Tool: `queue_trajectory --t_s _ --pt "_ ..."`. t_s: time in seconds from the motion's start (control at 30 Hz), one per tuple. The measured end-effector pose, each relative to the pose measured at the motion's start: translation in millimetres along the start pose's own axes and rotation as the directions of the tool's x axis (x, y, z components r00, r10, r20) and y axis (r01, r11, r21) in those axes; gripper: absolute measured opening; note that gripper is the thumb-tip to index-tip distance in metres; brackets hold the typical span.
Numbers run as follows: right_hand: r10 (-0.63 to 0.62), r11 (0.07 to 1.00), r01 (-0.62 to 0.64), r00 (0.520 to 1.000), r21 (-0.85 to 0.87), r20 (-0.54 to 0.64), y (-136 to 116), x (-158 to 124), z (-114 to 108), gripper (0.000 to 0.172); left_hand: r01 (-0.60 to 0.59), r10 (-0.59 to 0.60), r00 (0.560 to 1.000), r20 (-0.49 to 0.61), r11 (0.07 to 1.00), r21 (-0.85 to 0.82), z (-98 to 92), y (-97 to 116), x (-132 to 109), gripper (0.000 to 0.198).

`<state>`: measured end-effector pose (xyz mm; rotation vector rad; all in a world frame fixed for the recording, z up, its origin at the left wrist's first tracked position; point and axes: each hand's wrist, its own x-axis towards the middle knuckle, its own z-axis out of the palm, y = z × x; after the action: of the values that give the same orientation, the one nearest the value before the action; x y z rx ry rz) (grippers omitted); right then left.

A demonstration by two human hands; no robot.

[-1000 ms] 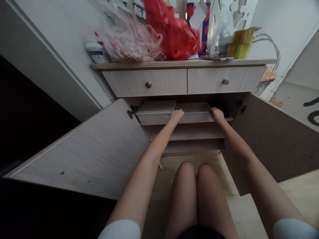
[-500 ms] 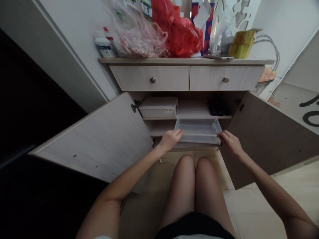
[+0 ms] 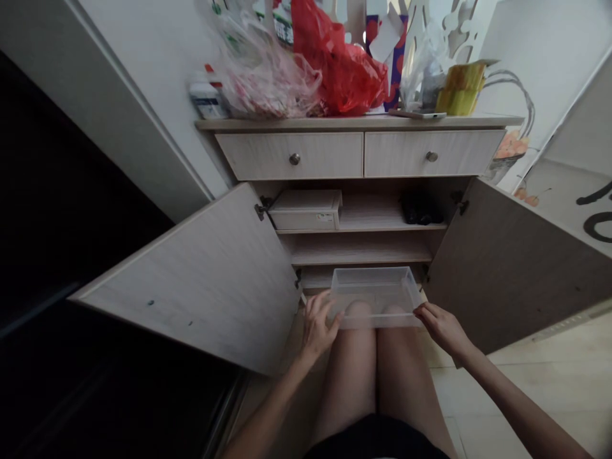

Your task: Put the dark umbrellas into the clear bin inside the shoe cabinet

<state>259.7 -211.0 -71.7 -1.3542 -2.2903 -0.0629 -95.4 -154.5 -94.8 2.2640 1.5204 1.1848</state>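
Observation:
A clear, empty plastic box (image 3: 371, 294) hangs over my knees in front of an open cabinet (image 3: 358, 252). My left hand (image 3: 317, 325) grips its left side, fingers curled on the wall. Its right front corner is pinched by my right hand (image 3: 440, 326). My knees show through the box's bottom.
Both cabinet doors (image 3: 201, 280) stand wide open to either side. A white lidded box (image 3: 306, 210) and a dark object (image 3: 421, 207) sit on the top shelf. Two shut drawers (image 3: 291, 156) lie above; plastic bags (image 3: 335, 70) crowd the top. Tiled floor to the right.
The clear box came off the top shelf, down and toward me, and now hangs over my knees. Both hands moved with it.

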Motion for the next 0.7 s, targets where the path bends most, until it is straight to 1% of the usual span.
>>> queue_trajectory --t_s 0.03,0.07,0.1,0.13,0.17,0.2,0.27,0.3,0.37,0.43,0.5,0.53,0.6,0.63,0.7 --pt "-0.010 1.000 0.011 0.999 -0.005 0.053 2 2 -3 0.028 0.173 -0.176 0.984 -0.014 0.979 -0.111 7.1 -3 1 0.047" --pt "-0.021 1.000 0.022 0.994 -0.006 0.109 6 7 -7 0.025 0.323 -0.328 0.945 0.019 0.918 -0.232 14.5 -6 2 0.057" --pt "-0.026 1.000 0.027 0.987 -0.006 0.157 11 13 -12 0.022 0.437 -0.434 0.896 0.088 0.832 -0.342 21.7 -8 2 0.064" --pt "-0.020 1.000 0.022 0.982 -0.005 0.188 18 23 -17 0.021 0.509 -0.490 0.856 0.162 0.745 -0.432 28.3 -9 3 0.071" --pt "0.002 1.000 0.000 0.981 -0.008 0.192 26 36 -21 0.025 0.543 -0.507 0.833 0.220 0.673 -0.503 34.2 -10 3 0.076" --pt "0.046 0.999 -0.044 0.984 -0.020 0.170 35 52 -25 0.029 0.548 -0.503 0.827 0.250 0.623 -0.558 39.1 -10 3 0.080" --pt "0.183 0.982 -0.179 0.981 -0.068 0.064 57 94 -29 0.035 0.519 -0.490 0.837 0.241 0.576 -0.631 46.6 -9 1 0.086" --pt "0.265 0.959 -0.264 0.964 -0.104 -0.004 69 118 -29 0.036 0.507 -0.490 0.841 0.230 0.565 -0.651 49.3 -9 0 0.088" --pt "0.406 0.886 -0.424 0.905 -0.186 -0.128 93 169 -24 0.038 0.504 -0.504 0.836 0.217 0.547 -0.668 53.6 -8 -2 0.090" --pt "0.500 0.814 -0.524 0.852 -0.252 -0.156 114 215 -16 0.040 0.511 -0.522 0.827 0.210 0.540 -0.669 56.7 -8 -4 0.091" --pt "0.566 0.759 -0.576 0.814 -0.303 -0.129 129 250 -6 0.041 0.509 -0.532 0.824 0.197 0.539 -0.671 58.4 -10 -6 0.090" --pt "0.592 0.740 -0.590 0.799 -0.322 -0.103 136 263 -1 0.041 0.505 -0.532 0.825 0.190 0.542 -0.672 58.6 -11 -7 0.088" --pt "0.633 0.713 -0.607 0.773 -0.352 -0.051 145 278 9 0.040 0.505 -0.538 0.823 0.185 0.542 -0.671 57.7 -12 -9 0.086" --pt "0.650 0.698 -0.617 0.759 -0.363 -0.039 148 282 14 0.039 0.515 -0.544 0.816 0.193 0.536 -0.669 56.7 -13 -11 0.086" --pt "0.673 0.673 -0.639 0.738 -0.373 -0.051 152 284 23 0.037 0.551 -0.562 0.795 0.228 0.512 -0.659 54.1 -14 -13 0.088"
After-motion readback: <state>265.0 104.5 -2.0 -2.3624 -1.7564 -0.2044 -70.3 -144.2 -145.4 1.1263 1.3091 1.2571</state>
